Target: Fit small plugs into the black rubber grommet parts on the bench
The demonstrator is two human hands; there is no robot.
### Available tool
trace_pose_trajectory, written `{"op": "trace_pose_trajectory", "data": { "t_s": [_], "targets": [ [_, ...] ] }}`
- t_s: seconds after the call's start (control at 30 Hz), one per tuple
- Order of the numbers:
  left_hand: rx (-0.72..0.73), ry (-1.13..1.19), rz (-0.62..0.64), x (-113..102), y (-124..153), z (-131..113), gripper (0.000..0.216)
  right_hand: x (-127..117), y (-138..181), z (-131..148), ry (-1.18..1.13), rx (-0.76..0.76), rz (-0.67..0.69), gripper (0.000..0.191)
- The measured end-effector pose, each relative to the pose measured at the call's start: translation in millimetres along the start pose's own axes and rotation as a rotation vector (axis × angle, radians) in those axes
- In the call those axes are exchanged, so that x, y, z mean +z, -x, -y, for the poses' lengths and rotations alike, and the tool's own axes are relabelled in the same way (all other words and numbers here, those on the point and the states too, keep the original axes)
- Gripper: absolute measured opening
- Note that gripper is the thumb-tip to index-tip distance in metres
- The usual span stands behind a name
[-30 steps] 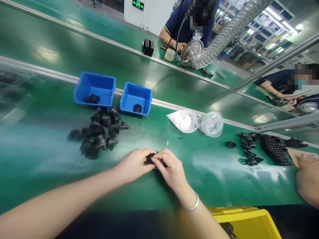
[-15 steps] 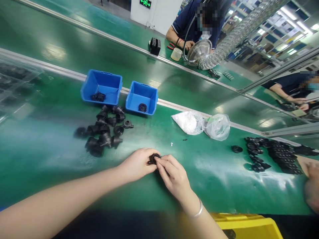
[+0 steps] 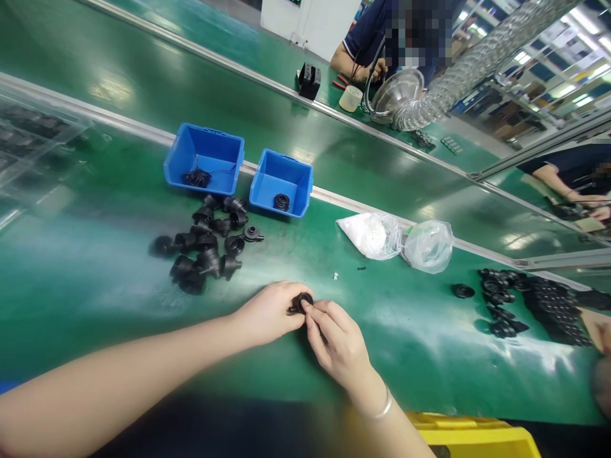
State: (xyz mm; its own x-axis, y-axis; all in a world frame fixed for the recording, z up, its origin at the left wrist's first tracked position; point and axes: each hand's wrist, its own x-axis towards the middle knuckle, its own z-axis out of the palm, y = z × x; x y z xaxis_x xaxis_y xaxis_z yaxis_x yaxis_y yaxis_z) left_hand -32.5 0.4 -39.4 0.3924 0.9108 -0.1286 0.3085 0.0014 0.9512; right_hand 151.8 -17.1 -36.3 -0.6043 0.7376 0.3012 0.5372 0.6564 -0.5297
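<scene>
Right now your left hand and right hand are meeting at lower centre of the frame, both pinching a small black round part between their fingertips just above the green bench. Farther up and left, a pile of black parts is lying loose. Beyond it, two blue bins are sitting side by side, with two clear bags lying toward centre right.
</scene>
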Motion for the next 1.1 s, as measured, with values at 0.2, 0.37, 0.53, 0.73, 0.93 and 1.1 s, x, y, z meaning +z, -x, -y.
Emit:
{"op": "trace_pose_trajectory", "data": {
  "t_s": [0.2,0.37,0.53,0.73,0.93,1.1],
  "targets": [
    [-0.006,-0.023,0.004,-1.4,0.4,-1.1,0.034,-2.4,0.9,2.1,0.076,0.018,0.061,0.041],
    [-0.011,0.004,-0.005,-0.3,0.8,0.4,0.034,1.9,8.1,-1.5,0.111,-0.019,0.014,0.049],
    [-0.007,-0.012,-0.001,-0.6,1.3,-0.2,0.035,3.5,6.2,0.7,0.183,-0.048,0.04,0.053],
    [-0.006,0.052,0.003,-2.0,2.2,0.2,0.033,-1.0,1.8,3.8,0.115,0.014,0.04,0.049],
    [-0.024,0.429,0.09,0.2,2.1,0.8,0.029,-5.2,4.9,-3.9,0.128,0.046,-0.256,0.05],
    [-0.069,0.551,0.119,-0.9,0.6,-2.1,0.025,-3.8,4.1,-7.9,0.095,0.047,-0.247,0.05]
  ]
}}
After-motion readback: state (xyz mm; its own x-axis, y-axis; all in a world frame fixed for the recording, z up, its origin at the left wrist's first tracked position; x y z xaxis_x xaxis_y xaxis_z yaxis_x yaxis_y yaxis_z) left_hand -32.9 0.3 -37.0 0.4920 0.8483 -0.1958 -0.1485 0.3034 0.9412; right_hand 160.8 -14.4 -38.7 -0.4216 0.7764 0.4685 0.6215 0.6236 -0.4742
